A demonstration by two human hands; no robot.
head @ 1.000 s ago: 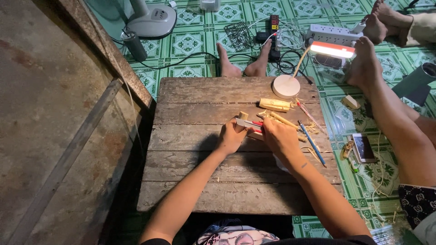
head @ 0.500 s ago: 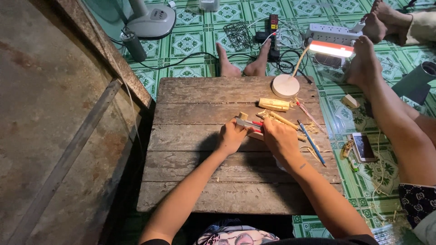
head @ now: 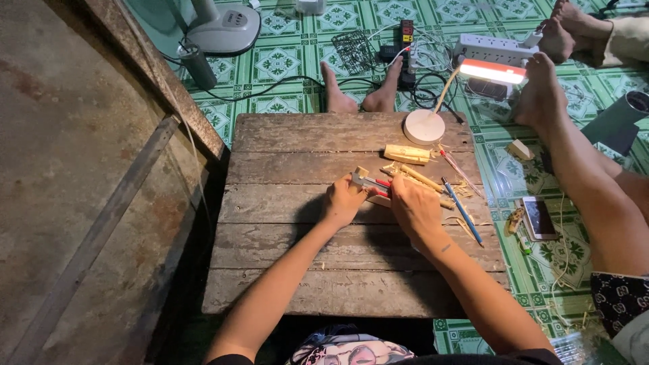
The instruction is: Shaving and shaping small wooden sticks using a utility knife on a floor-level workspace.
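Note:
On a low wooden table (head: 297, 263) my left hand (head: 343, 201) and my right hand (head: 414, 208) meet over a small piece of pale wood (head: 378, 197). A red-and-grey utility knife (head: 370, 181) lies across the top of my left hand's fingers, which grip it. My right hand presses down on the wood piece and the sticks beside it. A carved pale wood block (head: 407, 154) lies just beyond the hands. Thin bamboo sticks (head: 422, 179) and shavings spread to the right of my hands.
A round white lamp base (head: 424, 126) stands at the table's far edge, its lit head (head: 492, 70) over the floor. A blue pen (head: 462, 211) and red pencil (head: 460, 163) lie right. Another person's leg (head: 581, 169), a phone (head: 539, 217), power strip (head: 493, 46) and fan base (head: 223, 27) surround.

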